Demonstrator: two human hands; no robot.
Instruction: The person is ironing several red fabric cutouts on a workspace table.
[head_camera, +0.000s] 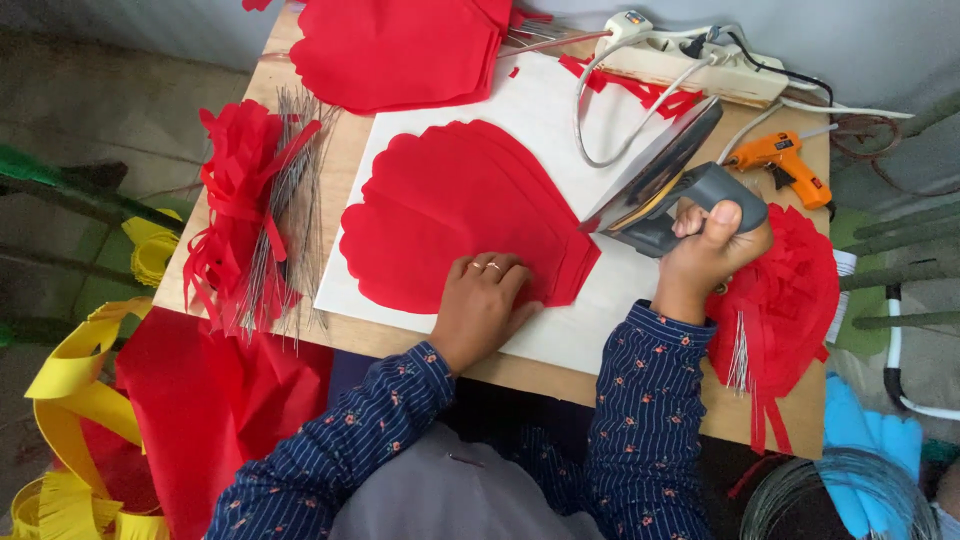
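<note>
Head camera is looking straight down, and I am seeing my left hand (483, 305) lying flat on a stack of red scalloped paper petals (455, 215), its fingers (505, 275) pressed together and holding the lower right edge down. The stack is resting on a white rectangular board (520, 110) that is sitting on the wooden bench (340, 160).

My right hand (705, 255) is gripping the grey handle of a dark electric clothes iron (665, 185), fingers wrapped tight around it; the iron is tilting up on its side, soleplate facing the petals, just beside the stack's right tip.

Behind the iron, a white power strip (690, 60) is lying near the far edge, and an orange hot glue gun (785, 160) is sitting to its right. More large red paper petals (400, 45) are lying at the top. On the left, a bundle of thin silver wires (285, 200) is lying across fringed red paper (235, 190). Another fringed red paper bunch (790, 295) is lying by my right wrist.
</note>
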